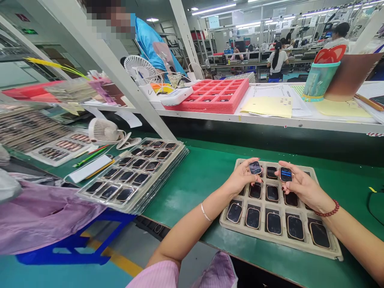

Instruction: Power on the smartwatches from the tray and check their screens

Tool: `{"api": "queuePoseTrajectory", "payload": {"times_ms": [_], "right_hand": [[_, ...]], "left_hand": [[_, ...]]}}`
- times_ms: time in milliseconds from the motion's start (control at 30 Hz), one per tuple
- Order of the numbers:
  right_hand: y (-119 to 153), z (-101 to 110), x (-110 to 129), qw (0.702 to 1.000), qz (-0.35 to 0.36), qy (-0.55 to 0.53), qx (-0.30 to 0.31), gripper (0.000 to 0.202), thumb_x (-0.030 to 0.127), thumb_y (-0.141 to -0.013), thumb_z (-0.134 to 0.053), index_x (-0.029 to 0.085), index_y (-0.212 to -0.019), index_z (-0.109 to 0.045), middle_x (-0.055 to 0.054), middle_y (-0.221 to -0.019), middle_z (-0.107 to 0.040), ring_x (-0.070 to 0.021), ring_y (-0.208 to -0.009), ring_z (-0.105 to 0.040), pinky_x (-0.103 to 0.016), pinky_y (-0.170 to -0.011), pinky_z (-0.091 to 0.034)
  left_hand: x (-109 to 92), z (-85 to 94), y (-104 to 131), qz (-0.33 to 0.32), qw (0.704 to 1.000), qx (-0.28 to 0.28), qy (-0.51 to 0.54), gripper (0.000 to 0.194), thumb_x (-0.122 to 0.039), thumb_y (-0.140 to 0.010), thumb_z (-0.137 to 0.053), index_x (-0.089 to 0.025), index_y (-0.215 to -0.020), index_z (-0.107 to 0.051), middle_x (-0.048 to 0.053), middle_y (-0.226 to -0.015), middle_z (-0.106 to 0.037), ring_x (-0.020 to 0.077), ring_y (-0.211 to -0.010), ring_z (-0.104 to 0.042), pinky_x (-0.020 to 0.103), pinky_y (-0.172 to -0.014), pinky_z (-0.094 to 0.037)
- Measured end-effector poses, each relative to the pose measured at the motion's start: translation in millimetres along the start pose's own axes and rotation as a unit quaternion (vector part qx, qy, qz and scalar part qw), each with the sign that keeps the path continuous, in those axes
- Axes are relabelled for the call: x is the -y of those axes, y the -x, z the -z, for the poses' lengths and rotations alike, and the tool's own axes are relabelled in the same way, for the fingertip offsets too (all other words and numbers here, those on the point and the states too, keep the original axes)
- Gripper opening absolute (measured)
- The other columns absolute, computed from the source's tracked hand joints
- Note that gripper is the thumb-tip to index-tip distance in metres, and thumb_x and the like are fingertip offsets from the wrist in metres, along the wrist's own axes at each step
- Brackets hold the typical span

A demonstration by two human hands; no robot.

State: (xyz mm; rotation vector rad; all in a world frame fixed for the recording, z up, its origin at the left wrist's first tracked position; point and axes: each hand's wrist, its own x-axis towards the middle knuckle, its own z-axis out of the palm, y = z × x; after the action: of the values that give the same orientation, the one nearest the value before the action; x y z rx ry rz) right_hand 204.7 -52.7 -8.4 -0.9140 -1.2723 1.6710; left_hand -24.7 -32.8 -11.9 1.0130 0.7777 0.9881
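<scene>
A beige tray (300,248) with several dark-screened watch cases in its pockets lies on the green table, right of centre. Above its back row, my left hand (241,176) grips a watch case (255,168) between thumb and fingers, its screen facing up. Beside it, my right hand (303,184) holds another watch case (286,174), whose screen is lit with blue bands. The two cases are apart. Both hands hide some of the pockets behind and beneath them.
Stacked clear trays of watch cases (132,204) stand left of centre. Behind them are a small white fan (103,131) and pens. A shelf (264,122) crosses the back, bearing a red foam tray (210,106) and cups. A person in blue (150,44) is beyond it.
</scene>
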Motion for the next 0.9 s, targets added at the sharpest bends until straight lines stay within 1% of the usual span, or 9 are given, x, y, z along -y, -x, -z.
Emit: {"api": "queuePoseTrajectory", "payload": {"times_ms": [100, 200, 300, 400, 467, 567, 633, 767, 900], "right_hand": [[1, 1, 4, 0.999, -0.033, -0.027, -0.002, 0.059, 0.026, -0.076, -0.071, 0.027, -0.13, -0.048, -0.007, -0.113, -0.061, -0.0098, -0.063, -0.057, -0.025, -0.058, -0.053], [1, 0, 6, 0.999, -0.034, -0.034, -0.002, 0.064, 0.025, -0.076, -0.071, 0.029, -0.133, -0.045, -0.008, -0.119, -0.059, -0.0106, -0.068, -0.058, -0.024, -0.061, -0.054], [1, 0, 4, 1.0, -0.026, -0.011, -0.009, 0.068, 0.025, -0.076, -0.071, 0.032, -0.136, -0.04, -0.008, -0.124, -0.057, -0.0115, -0.071, -0.06, -0.026, -0.064, -0.056], [1, 2, 3, 0.999, -0.026, 0.019, -0.02, 0.065, 0.029, -0.078, -0.069, 0.029, -0.136, -0.041, -0.01, -0.123, -0.059, -0.0144, -0.073, -0.064, -0.029, -0.065, -0.058], [0, 4, 4, 0.999, -0.028, 0.013, -0.019, 0.054, 0.034, -0.082, -0.064, 0.026, -0.132, -0.046, -0.011, -0.118, -0.063, -0.0169, -0.075, -0.067, -0.031, -0.067, -0.059], [-1, 7, 6, 0.999, -0.042, -0.023, 0.005, 0.04, 0.047, -0.092, -0.042, 0.024, -0.121, -0.057, -0.012, -0.11, -0.068, -0.0194, -0.075, -0.069, -0.032, -0.066, -0.058], [-2, 8, 8, 0.997, -0.058, -0.053, 0.022, 0.047, 0.052, -0.094, -0.031, 0.024, -0.116, -0.062, -0.012, -0.105, -0.071, -0.0201, -0.072, -0.069, -0.033, -0.064, -0.058], [-3, 11, 10, 0.994, -0.076, -0.082, 0.018, 0.053, 0.056, -0.092, -0.028, 0.023, -0.109, -0.066, -0.012, -0.096, -0.073, -0.0206, -0.066, -0.068, -0.033, -0.059, -0.056], [-4, 13, 10, 0.998, -0.067, 0.007, 0.008, 0.058, 0.06, -0.091, -0.023, 0.023, -0.11, -0.063, -0.012, -0.095, -0.073, -0.0226, -0.065, -0.068, -0.036, -0.06, -0.055]], "left_hand": [[-2, 2.6, -1, 0.018, 0.999, 0.005, 0.046, 0.067, -0.017, -0.061, -0.075, -0.015, -0.122, -0.049, 0.007, -0.092, -0.064, 0.0105, -0.06, -0.063, 0.018, -0.048, -0.035], [-2, 4.1, -2, 0.015, 0.997, -0.001, 0.075, 0.065, -0.02, -0.061, -0.076, -0.014, -0.121, -0.051, 0.006, -0.088, -0.064, 0.0085, -0.058, -0.06, 0.019, -0.051, -0.036], [-1, 4.2, -2, 0.01, 0.998, -0.006, 0.066, 0.068, -0.021, -0.06, -0.077, -0.013, -0.123, -0.051, 0.003, -0.081, -0.063, 0.0068, -0.056, -0.056, 0.02, -0.053, -0.037], [-1, 3.4, -2, 0.008, 0.998, -0.006, 0.054, 0.067, -0.022, -0.06, -0.077, -0.013, -0.121, -0.051, 0.001, -0.077, -0.062, 0.0058, -0.054, -0.054, 0.02, -0.053, -0.037], [-1, 3.3, -3, 0.007, 0.998, -0.006, 0.062, 0.065, -0.023, -0.06, -0.077, -0.012, -0.12, -0.052, 0.001, -0.076, -0.062, 0.0059, -0.053, -0.054, 0.02, -0.052, -0.036], [-1, 4.9, -4, 0.016, 0.996, 0.0, 0.084, 0.054, -0.033, -0.067, -0.071, -0.01, -0.114, -0.055, 0.003, -0.076, -0.063, 0.0088, -0.055, -0.058, 0.02, -0.049, -0.034], [0, 7.1, -6, 0.029, 0.994, 0.018, 0.104, 0.05, -0.044, -0.074, -0.063, -0.009, -0.108, -0.058, 0.007, -0.078, -0.065, 0.012, -0.057, -0.061, 0.021, -0.048, -0.035], [0, 11.9, -9, 0.054, 0.987, 0.066, 0.133, 0.055, -0.058, -0.08, -0.048, -0.009, -0.104, -0.059, 0.012, -0.081, -0.068, 0.0158, -0.06, -0.064, 0.022, -0.049, -0.037], [1, 14.2, -9, 0.065, 0.985, 0.077, 0.138, 0.058, -0.061, -0.082, -0.042, -0.009, -0.101, -0.059, 0.013, -0.08, -0.069, 0.0161, -0.059, -0.065, 0.022, -0.048, -0.038]]}}
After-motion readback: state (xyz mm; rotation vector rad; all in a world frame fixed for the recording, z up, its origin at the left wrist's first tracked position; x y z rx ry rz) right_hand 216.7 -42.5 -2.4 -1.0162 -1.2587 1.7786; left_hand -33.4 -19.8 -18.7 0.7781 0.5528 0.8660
